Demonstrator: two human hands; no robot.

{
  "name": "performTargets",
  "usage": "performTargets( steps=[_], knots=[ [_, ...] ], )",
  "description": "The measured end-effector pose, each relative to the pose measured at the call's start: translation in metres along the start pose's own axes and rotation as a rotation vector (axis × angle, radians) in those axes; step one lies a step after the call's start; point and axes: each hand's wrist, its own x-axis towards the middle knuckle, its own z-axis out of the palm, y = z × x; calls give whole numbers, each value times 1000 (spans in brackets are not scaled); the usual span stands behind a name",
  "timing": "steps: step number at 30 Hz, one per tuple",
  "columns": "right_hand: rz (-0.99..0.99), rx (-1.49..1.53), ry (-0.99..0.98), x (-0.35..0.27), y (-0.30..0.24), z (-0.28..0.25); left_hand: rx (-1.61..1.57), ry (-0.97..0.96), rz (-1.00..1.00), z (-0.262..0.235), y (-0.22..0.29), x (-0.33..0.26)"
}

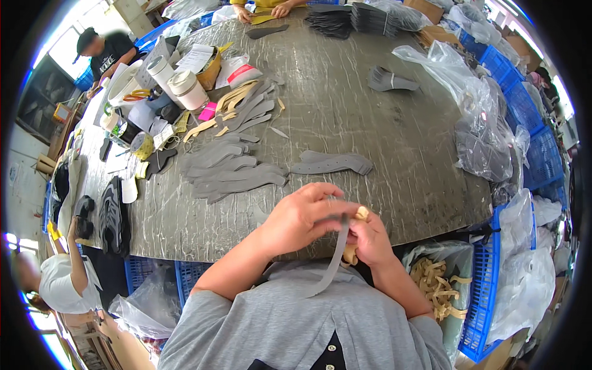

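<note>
My two hands meet just past the table's near edge, in front of my chest. The fingers of my left hand (302,216) are closed at the upper end of a narrow grey strip (333,266), which hangs down in a curve toward my shirt. My right hand (372,239) is closed around a tan strip (349,254); its ends show above and below the fingers. Whether the tan and grey strips are joined is hidden by the fingers. Beyond my hands lies a small stack of grey cut pieces (333,163), with a larger spread of grey pieces (231,166) to its left.
On the left stand white jars (188,90), scissors (137,95) and a tape roll (142,145). Dark stacks (373,20) lie at the far edge, near a co-worker's hands (282,9). Plastic bags (484,139) and blue crates (535,157) line the right. Tan strips (435,287) fill a bag beside me.
</note>
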Motion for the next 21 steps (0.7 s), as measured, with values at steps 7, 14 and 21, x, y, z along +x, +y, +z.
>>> performTargets(
  steps=[7, 14, 21],
  knots=[
    [-147, 362, 484, -6, -32, -31, -35, 200, -221, -6, -9, -19],
    [-90, -135, 486, -44, -31, -90, -141, 26, -795, -12, -31, -49],
    [-58, -414, 356, -22, 9, -66, -107, -39, -789, 5, -34, -43]
  ],
)
